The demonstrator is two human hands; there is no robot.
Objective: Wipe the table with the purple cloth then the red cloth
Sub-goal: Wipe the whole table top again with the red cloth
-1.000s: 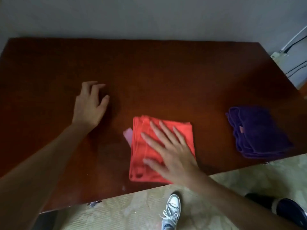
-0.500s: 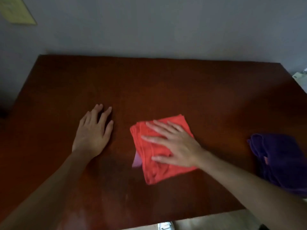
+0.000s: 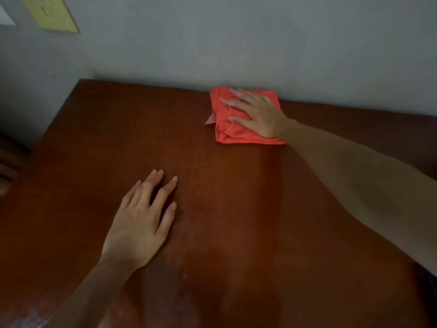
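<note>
The folded red cloth (image 3: 234, 129) lies at the far edge of the dark brown wooden table (image 3: 236, 209), against the wall. My right hand (image 3: 256, 113) presses flat on top of it with fingers spread, arm stretched across the table. A small pale label (image 3: 210, 120) sticks out at the cloth's left side. My left hand (image 3: 142, 223) rests palm down on the bare wood nearer to me, holding nothing. The purple cloth is out of view, except perhaps a dark sliver at the bottom right corner.
A grey wall (image 3: 260, 43) rises directly behind the table's far edge. A yellow plate (image 3: 50, 14) hangs on the wall at the upper left. The table's left edge runs diagonally at the left, with dark floor beyond.
My right hand has pushed the red cloth from the near middle of the table to its far edge by the wall. The view tilted up, so the purple cloth left the frame.
</note>
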